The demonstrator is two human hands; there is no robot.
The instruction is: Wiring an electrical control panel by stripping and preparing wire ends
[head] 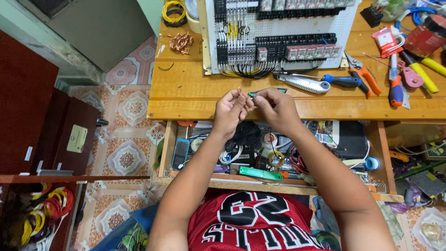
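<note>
Both hands meet over the table's [195,93] six o'clock edge: left hand [230,111] pinches bare copper strands [241,95], right hand [278,108] fingers close around a green-handled tool [267,92], steadying both.

Red-and-white packet [386,41] at bench's right end, pale rectangular label [76,138] on dark cabinet at left

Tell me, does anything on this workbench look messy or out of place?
Yes. A loose heap of copper wire scraps lies on the wooden bench left of the white terminal panel, and the open drawer below is overcrowded.
</note>
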